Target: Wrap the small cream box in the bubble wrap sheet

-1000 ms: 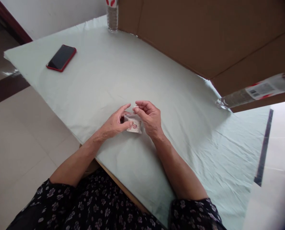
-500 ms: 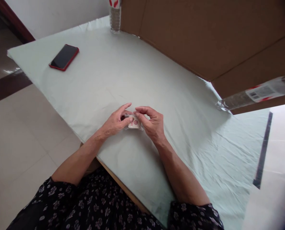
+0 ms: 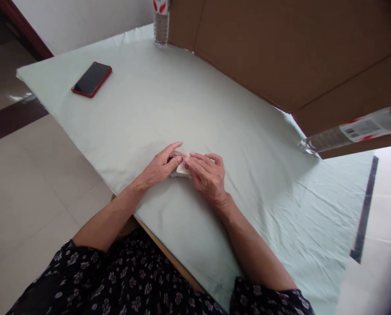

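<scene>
small pale packet (image 3: 183, 169), red print, partly covered

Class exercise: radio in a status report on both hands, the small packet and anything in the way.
Left hand gripping small packet. Right hand touching it, partly covering it. Phone well off, not in the way.

Pale green cloth (image 3: 126, 113) on desk: matt, wrinkled at right. Tall brown cardboard panel (image 3: 264, 48): matt, creased. Flat black-screened phone (image 3: 92, 78): smooth, faintly glossy, red case. Clear cylindrical bottles (image 3: 161, 29): plastic, shiny, ribbed. Pale square floor tiles (image 3: 34, 162): smooth. Small white printed packet (image 3: 183, 168): filmy, crinkled plastic wrapping.
</scene>
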`<state>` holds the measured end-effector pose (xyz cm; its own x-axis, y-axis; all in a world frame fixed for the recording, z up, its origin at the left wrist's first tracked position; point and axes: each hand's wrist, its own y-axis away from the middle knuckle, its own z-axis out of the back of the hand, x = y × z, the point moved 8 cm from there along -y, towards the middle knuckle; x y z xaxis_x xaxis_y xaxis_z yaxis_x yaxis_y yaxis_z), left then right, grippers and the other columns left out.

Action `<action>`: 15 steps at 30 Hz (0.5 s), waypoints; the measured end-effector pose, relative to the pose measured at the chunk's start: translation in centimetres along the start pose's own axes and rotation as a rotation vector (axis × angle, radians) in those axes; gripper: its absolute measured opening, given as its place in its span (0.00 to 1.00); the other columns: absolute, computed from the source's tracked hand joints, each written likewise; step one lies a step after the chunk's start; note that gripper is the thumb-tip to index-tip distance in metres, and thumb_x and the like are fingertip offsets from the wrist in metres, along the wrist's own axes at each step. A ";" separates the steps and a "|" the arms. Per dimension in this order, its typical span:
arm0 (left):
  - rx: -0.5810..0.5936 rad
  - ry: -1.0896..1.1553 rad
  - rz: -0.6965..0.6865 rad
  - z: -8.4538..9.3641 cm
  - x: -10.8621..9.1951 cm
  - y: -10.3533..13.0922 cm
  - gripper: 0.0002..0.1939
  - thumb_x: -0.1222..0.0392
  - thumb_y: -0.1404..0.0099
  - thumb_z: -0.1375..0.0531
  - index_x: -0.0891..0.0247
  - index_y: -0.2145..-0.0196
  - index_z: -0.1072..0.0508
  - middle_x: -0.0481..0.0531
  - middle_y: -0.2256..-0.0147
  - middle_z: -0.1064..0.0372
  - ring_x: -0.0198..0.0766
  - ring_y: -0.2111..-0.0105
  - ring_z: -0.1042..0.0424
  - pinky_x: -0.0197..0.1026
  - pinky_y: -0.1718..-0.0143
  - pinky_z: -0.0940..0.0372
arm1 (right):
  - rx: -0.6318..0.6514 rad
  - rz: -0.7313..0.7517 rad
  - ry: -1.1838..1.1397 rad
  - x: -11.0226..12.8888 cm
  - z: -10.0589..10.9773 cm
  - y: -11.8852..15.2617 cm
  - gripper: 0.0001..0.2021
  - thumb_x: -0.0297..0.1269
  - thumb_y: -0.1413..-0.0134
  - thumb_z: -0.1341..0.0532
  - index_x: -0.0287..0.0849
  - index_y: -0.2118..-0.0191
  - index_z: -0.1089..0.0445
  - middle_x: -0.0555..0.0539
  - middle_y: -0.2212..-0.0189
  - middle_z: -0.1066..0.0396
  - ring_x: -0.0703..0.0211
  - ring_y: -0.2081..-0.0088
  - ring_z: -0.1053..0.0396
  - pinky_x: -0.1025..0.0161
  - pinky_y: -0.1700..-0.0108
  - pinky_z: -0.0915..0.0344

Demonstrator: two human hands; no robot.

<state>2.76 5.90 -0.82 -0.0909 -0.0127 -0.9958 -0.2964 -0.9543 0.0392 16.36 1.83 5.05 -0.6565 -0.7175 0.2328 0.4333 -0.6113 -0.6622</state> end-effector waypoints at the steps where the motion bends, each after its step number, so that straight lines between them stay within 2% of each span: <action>1: -0.001 -0.001 -0.003 0.0 0.0 0.0 0.31 0.53 0.31 0.42 0.66 0.34 0.38 0.59 0.51 0.22 0.38 0.58 0.26 0.41 0.54 0.33 | 0.003 0.034 0.012 0.3 0.1 0.3 0.12 0.26 0.34 0.42 0.48 0.53 0.25 0.50 0.58 0.16 0.58 0.47 0.22 0.55 0.45 0.39; 4: -0.007 0.001 -0.008 -0.1 0.0 0.0 0.31 0.52 0.31 0.41 0.66 0.35 0.37 0.60 0.50 0.23 0.40 0.57 0.25 0.42 0.53 0.32 | 0.045 0.047 0.019 0.5 0.0 1.1 0.14 0.27 0.33 0.43 0.52 0.49 0.27 0.50 0.52 0.18 0.58 0.43 0.25 0.53 0.41 0.39; 8: -0.036 -0.034 -0.058 -0.1 0.0 0.1 0.30 0.51 0.32 0.41 0.67 0.36 0.34 0.60 0.52 0.22 0.41 0.55 0.24 0.42 0.51 0.32 | 0.135 -0.046 -0.080 0.0 -0.7 2.0 0.18 0.27 0.35 0.43 0.54 0.45 0.28 0.49 0.47 0.21 0.55 0.39 0.28 0.50 0.38 0.40; 12: -0.087 -0.150 -0.125 0.2 -0.4 0.2 0.27 0.54 0.30 0.43 0.66 0.37 0.33 0.59 0.52 0.21 0.42 0.54 0.24 0.44 0.47 0.33 | 0.161 -0.083 -0.118 -0.1 -1.2 2.2 0.17 0.28 0.34 0.43 0.55 0.45 0.27 0.50 0.47 0.20 0.54 0.38 0.29 0.49 0.38 0.41; 15: -0.108 -0.218 -0.122 0.4 -0.5 0.3 0.26 0.55 0.30 0.43 0.66 0.37 0.32 0.60 0.51 0.22 0.43 0.54 0.24 0.46 0.47 0.33 | 0.139 -0.089 -0.094 -0.1 -1.3 2.0 0.16 0.29 0.35 0.43 0.53 0.47 0.26 0.49 0.49 0.20 0.53 0.40 0.28 0.49 0.40 0.40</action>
<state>2.30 5.76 -0.29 -0.2669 0.1580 -0.9507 -0.2157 -0.9712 -0.1009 16.50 1.10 2.81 -0.6384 -0.6828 0.3553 0.4620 -0.7091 -0.5327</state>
